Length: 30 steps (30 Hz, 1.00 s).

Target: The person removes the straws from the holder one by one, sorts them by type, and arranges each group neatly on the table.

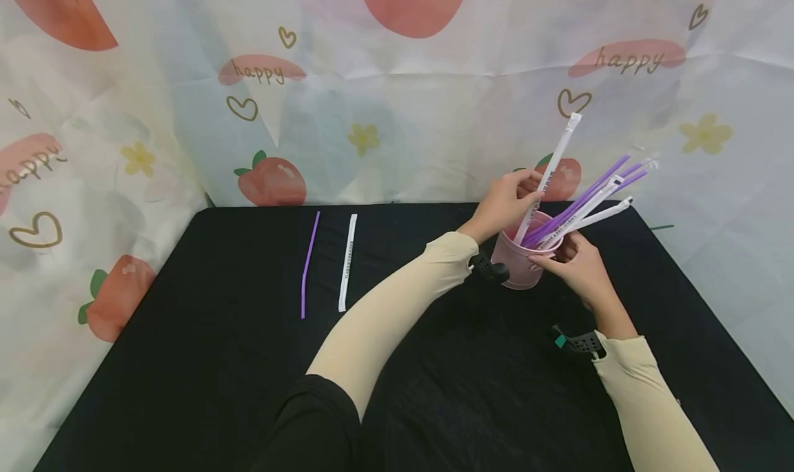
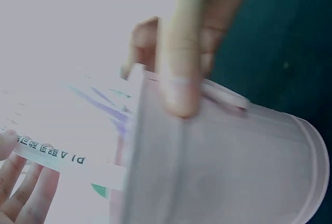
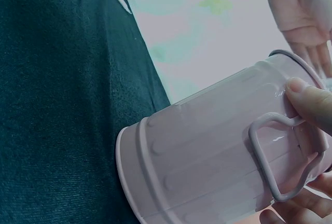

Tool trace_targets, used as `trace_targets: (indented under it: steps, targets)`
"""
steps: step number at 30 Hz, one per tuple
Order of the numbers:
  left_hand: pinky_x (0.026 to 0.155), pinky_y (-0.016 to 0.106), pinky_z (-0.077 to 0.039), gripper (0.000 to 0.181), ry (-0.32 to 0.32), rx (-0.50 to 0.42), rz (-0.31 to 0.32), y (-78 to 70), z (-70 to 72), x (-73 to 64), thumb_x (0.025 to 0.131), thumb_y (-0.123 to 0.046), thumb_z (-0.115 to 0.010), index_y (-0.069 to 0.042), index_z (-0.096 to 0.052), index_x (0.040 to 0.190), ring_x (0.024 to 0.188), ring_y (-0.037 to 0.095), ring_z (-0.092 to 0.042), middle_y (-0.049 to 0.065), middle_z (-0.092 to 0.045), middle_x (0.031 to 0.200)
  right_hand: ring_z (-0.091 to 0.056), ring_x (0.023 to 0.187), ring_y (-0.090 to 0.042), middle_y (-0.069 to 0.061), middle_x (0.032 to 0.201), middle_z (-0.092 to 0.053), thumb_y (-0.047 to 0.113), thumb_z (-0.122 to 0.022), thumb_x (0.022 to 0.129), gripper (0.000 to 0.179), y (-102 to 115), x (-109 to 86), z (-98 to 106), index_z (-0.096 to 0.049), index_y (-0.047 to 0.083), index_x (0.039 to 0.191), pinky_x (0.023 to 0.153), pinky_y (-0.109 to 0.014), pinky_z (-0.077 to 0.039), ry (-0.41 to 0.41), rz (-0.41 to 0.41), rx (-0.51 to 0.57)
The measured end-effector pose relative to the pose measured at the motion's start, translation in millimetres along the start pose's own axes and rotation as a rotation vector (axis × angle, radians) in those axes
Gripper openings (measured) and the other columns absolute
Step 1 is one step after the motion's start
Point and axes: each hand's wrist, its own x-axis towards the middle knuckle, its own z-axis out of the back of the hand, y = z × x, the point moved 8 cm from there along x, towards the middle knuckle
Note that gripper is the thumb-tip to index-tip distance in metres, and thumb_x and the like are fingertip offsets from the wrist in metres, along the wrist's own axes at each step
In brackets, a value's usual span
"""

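Observation:
My left hand (image 1: pixel 504 203) pinches a white paper-wrapped straw (image 1: pixel 560 151) between thumb and fingers; its lower end is inside a small pink bucket (image 1: pixel 515 262). Dark printing on that wrapper (image 2: pixel 52 150) shows in the left wrist view. With thumb and fingers my right hand (image 1: pixel 584 271) grips the bucket at its right side near the rim. A looped pink handle (image 3: pixel 259 151) sticks out below the right thumb in the right wrist view. Several purple straws (image 1: pixel 586 195) and white wrapped straws (image 1: pixel 604 213) lean rightward out of the bucket.
On the black table (image 1: pixel 186 362), a purple straw (image 1: pixel 307 272) and a white wrapped straw (image 1: pixel 348 265) lie side by side at the left. Behind the table's far edge hangs a printed cloth (image 1: pixel 422 134). Both wrists wear black camera straps.

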Motion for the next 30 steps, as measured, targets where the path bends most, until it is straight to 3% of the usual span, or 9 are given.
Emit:
trace_targets:
  steps: [5, 11, 15, 22, 30]
  targets:
    - [0.07, 0.01, -0.051, 0.026, -0.031, -0.107, -0.026, -10.8, 14.5, 2.4, 0.092, -0.013, -0.059, -0.005, -0.06, 0.117, 0.085, 0.011, -0.067, 0.01, -0.069, 0.103, -0.046, 0.097, 0.016, -0.018, 0.128, -0.049, 0.021, -0.068, 0.087, 0.067, -0.3, -0.8, 0.5, -0.033, -0.001, 0.14, 0.077, 0.001, -0.042, 0.005, -0.003, -0.011]
    - [0.069, 0.011, -0.053, 0.024, -0.107, -0.148, -0.034, -23.3, 37.6, 3.5, 0.091, -0.013, -0.061, -0.004, -0.061, 0.113, 0.085, 0.016, -0.068, 0.012, -0.068, 0.103, -0.049, 0.093, 0.017, 0.009, 0.113, -0.052, 0.02, -0.07, 0.086, 0.065, 0.8, -1.4, 0.6, -0.036, -0.002, 0.137, 0.076, 0.0, -0.043, -0.007, 0.014, 0.019]
    - [0.067, 0.015, -0.056, 0.025, -0.157, -0.266, -0.019, -25.5, 53.6, 2.3, 0.091, -0.01, -0.061, 0.0, -0.06, 0.114, 0.083, 0.02, -0.069, 0.016, -0.067, 0.103, -0.049, 0.092, 0.017, 0.015, 0.11, -0.05, 0.02, -0.07, 0.085, 0.065, 0.9, -1.7, 0.3, -0.036, -0.003, 0.136, 0.076, 0.0, -0.043, -0.009, 0.022, 0.028]
    - [0.069, 0.019, -0.057, 0.027, -0.167, -0.356, 0.086, -11.8, 72.6, -8.0, 0.09, -0.011, -0.062, -0.002, -0.06, 0.116, 0.085, 0.02, -0.069, 0.015, -0.066, 0.105, -0.049, 0.096, 0.015, 0.008, 0.116, -0.051, 0.021, -0.071, 0.085, 0.065, 0.3, -0.5, -0.7, -0.036, -0.001, 0.135, 0.077, 0.0, -0.043, -0.011, 0.015, 0.03]
    - [0.07, 0.024, -0.059, 0.027, -0.171, -0.419, 0.165, 21.3, 87.5, -32.9, 0.089, -0.007, -0.063, 0.001, -0.06, 0.114, 0.086, 0.024, -0.069, 0.018, -0.065, 0.103, -0.05, 0.097, 0.014, 0.012, 0.112, -0.052, 0.017, -0.071, 0.084, 0.063, 2.2, -0.1, -0.9, -0.038, -0.002, 0.133, 0.077, -0.001, -0.044, -0.02, 0.035, 0.059]
